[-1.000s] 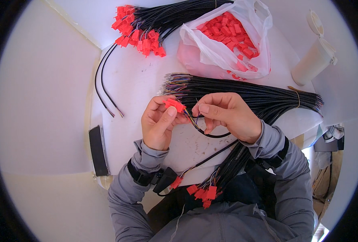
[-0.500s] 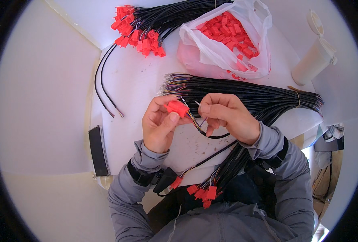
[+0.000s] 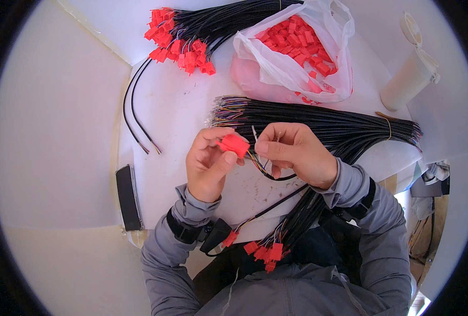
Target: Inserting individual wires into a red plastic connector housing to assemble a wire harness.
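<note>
Between the thumb and fingers of my left hand [image 3: 210, 163] is a red plastic connector housing [image 3: 233, 145]. Several thin coloured wires run from it into a black cable [image 3: 281, 179] that curves to the right under my right hand. My right hand [image 3: 294, 152] pinches a thin loose wire [image 3: 255, 134], whose pale tip points up beside the housing, apart from it. Just beyond both hands lies a bundle of black cables [image 3: 307, 116] with bare coloured wire ends at its left.
A white plastic bag [image 3: 268, 71] full of red housings [image 3: 297, 42] stands at the back. Left of it lies a cable bundle fitted with red housings [image 3: 178, 45]. A cream flip-top bottle [image 3: 407, 79] is at right, a black rectangular object [image 3: 128, 197] at left. Finished-looking cables [image 3: 268, 253] hang over the near edge.
My left hand has turned the red connector housing slightly and shifted it a little right. The wire in my right hand now points more upright, and the right fingers have moved slightly left.
</note>
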Demonstrator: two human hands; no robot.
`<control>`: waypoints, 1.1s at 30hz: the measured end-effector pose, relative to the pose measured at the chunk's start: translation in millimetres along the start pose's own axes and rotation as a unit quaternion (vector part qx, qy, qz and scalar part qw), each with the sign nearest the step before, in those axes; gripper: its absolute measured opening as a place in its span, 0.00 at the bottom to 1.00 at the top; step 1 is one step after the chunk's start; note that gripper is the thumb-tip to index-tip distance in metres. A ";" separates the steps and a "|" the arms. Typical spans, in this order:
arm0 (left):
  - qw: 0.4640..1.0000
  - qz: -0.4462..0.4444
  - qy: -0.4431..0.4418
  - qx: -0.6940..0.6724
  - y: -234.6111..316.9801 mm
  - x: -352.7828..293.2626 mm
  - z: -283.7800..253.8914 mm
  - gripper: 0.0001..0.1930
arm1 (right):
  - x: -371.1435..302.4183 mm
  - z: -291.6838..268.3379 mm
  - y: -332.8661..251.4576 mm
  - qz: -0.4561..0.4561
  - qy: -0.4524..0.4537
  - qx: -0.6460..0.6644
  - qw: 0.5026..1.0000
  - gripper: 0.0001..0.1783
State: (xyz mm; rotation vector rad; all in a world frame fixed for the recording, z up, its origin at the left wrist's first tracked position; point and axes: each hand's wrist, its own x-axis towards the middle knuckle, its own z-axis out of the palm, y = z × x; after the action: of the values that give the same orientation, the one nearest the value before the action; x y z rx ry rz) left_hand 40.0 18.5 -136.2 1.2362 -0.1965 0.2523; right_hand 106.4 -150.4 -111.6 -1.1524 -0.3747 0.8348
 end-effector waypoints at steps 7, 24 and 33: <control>0.999 -0.032 0.015 -0.026 0.0 1.2 0.4 0.17 | 2.1 -5.9 2.3 0.030 -0.066 0.061 0.996 0.08; 0.998 -0.053 0.003 -0.018 1.2 0.5 1.5 0.17 | 3.1 -6.5 4.3 0.060 -0.116 0.026 0.991 0.08; 0.999 -0.038 -0.002 -0.019 -2.4 0.3 1.4 0.14 | 3.6 -8.1 7.1 0.056 -0.115 0.002 0.992 0.09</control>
State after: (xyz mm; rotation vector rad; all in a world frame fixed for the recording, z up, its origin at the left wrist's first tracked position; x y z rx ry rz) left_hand 40.9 16.4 -137.8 1.2044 -0.1573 0.1798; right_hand 111.3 -151.8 -121.7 -1.0834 -0.5010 1.0708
